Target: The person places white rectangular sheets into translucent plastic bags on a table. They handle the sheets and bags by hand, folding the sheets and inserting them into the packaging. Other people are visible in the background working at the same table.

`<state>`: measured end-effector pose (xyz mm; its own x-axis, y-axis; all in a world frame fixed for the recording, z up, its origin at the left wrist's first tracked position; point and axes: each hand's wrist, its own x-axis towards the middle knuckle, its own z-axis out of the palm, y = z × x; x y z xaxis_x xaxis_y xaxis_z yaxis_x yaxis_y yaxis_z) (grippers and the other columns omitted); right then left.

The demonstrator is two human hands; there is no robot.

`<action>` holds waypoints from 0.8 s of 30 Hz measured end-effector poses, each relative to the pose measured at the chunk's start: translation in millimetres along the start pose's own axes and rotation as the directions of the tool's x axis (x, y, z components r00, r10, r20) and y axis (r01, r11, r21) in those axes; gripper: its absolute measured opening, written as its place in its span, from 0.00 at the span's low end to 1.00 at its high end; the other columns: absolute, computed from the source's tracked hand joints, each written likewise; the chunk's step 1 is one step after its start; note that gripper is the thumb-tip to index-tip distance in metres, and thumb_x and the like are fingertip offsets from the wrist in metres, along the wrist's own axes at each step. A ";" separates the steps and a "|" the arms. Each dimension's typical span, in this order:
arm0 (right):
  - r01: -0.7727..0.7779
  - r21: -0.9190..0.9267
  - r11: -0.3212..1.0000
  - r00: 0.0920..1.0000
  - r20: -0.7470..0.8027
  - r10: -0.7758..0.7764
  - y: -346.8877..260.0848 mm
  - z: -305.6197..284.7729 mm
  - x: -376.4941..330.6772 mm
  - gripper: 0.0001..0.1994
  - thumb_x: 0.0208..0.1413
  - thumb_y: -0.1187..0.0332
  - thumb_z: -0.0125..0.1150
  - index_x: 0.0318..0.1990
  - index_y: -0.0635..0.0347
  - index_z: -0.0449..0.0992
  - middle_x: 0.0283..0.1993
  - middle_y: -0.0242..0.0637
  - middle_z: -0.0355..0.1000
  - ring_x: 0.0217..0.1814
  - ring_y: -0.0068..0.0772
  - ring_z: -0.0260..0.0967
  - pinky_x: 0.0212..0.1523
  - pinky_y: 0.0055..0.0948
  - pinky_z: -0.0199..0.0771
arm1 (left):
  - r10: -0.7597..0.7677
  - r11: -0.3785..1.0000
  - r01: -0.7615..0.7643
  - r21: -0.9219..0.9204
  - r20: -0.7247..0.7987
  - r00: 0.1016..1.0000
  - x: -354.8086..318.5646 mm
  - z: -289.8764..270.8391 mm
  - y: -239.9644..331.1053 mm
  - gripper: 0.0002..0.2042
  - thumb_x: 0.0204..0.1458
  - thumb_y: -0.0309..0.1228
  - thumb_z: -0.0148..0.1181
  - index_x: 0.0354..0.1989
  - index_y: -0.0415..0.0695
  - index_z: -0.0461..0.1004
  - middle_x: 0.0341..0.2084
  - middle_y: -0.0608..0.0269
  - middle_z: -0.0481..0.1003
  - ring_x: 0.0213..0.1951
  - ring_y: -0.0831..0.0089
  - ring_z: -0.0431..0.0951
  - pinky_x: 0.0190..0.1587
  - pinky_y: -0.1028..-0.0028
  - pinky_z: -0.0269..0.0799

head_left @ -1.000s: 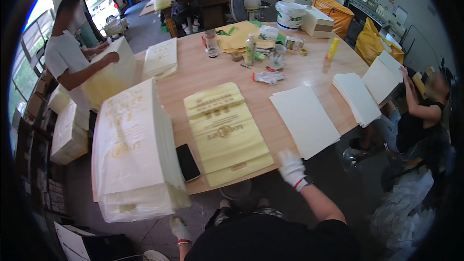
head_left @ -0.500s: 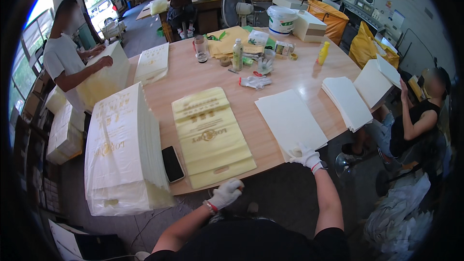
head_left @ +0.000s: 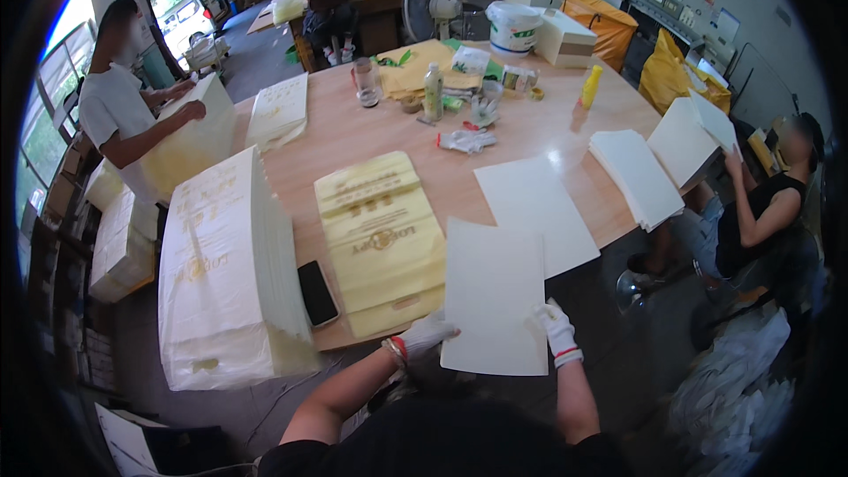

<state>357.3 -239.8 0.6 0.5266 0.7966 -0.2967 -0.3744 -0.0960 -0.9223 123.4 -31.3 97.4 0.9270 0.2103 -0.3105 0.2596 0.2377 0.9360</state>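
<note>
A white sheet of card (head_left: 493,296) is off the table, over its front edge and close to my body. My left hand (head_left: 428,334), in a white glove, grips it by the left edge. On its right edge my right hand (head_left: 556,327), gloved too, has its fingers closed. Behind it, another white sheet (head_left: 534,203) lies on the table, partly covered by the held one. A pale yellow plastic bag (head_left: 380,234) with gold print and a cut-out handle lies flat to the left, its lower right part near my left hand.
A black phone (head_left: 317,293) lies between the bag and a tall stack of plastic bags (head_left: 216,256). White sheets (head_left: 632,177) are piled at the right. Gloves (head_left: 465,140), a bottle (head_left: 433,93) and a bucket (head_left: 513,28) stand farther back. Co-workers are at left and right.
My right hand has brought a white sheet from the table toward my body. My left hand has moved right and taken its left edge. The right-hand co-worker's hands have lowered.
</note>
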 end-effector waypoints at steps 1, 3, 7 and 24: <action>-0.286 0.469 0.836 0.957 0.183 0.225 18.5 -1.3 2.1 0.23 0.59 0.57 0.45 0.55 0.66 0.62 0.50 0.43 0.67 0.51 0.37 0.65 0.54 0.32 0.63 | -0.090 0.953 0.104 0.286 -0.061 0.994 -12.8 10.9 16.9 0.26 0.46 0.31 0.52 0.54 0.32 0.57 0.45 0.49 0.68 0.47 0.64 0.70 0.51 0.69 0.64; -0.130 0.336 0.933 0.991 0.081 0.108 1.6 66.8 -11.8 0.25 0.59 0.55 0.46 0.55 0.66 0.61 0.51 0.42 0.66 0.52 0.36 0.64 0.55 0.31 0.62 | -0.186 0.606 0.315 0.730 -0.255 0.949 -9.9 40.1 38.2 0.32 0.44 0.35 0.55 0.55 0.29 0.52 0.48 0.43 0.65 0.50 0.60 0.68 0.54 0.68 0.60; 0.078 -0.161 0.984 0.977 -0.182 -0.108 22.7 147.7 -8.8 0.23 0.54 0.64 0.56 0.54 0.68 0.62 0.50 0.41 0.68 0.51 0.31 0.65 0.51 0.27 0.63 | 0.369 0.273 0.051 0.961 -0.154 0.916 -6.3 57.1 -28.6 0.31 0.39 0.38 0.57 0.51 0.32 0.58 0.45 0.39 0.65 0.48 0.49 0.68 0.50 0.63 0.64; -0.006 0.229 0.973 0.949 0.310 -0.067 -9.8 174.6 8.4 0.35 0.47 0.46 0.59 0.57 0.60 0.58 0.53 0.36 0.64 0.53 0.31 0.63 0.54 0.33 0.64 | 0.320 0.708 0.128 0.695 -0.477 0.819 -1.1 -104.2 -27.9 0.09 0.46 0.34 0.51 0.30 0.45 0.75 0.26 0.51 0.75 0.28 0.54 0.75 0.32 0.60 0.68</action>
<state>232.2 -128.0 50.4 0.2883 0.9468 -0.1432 -0.5424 0.0383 -0.8392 86.9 60.7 54.4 0.7127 0.7006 -0.0340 0.4908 -0.4634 0.7378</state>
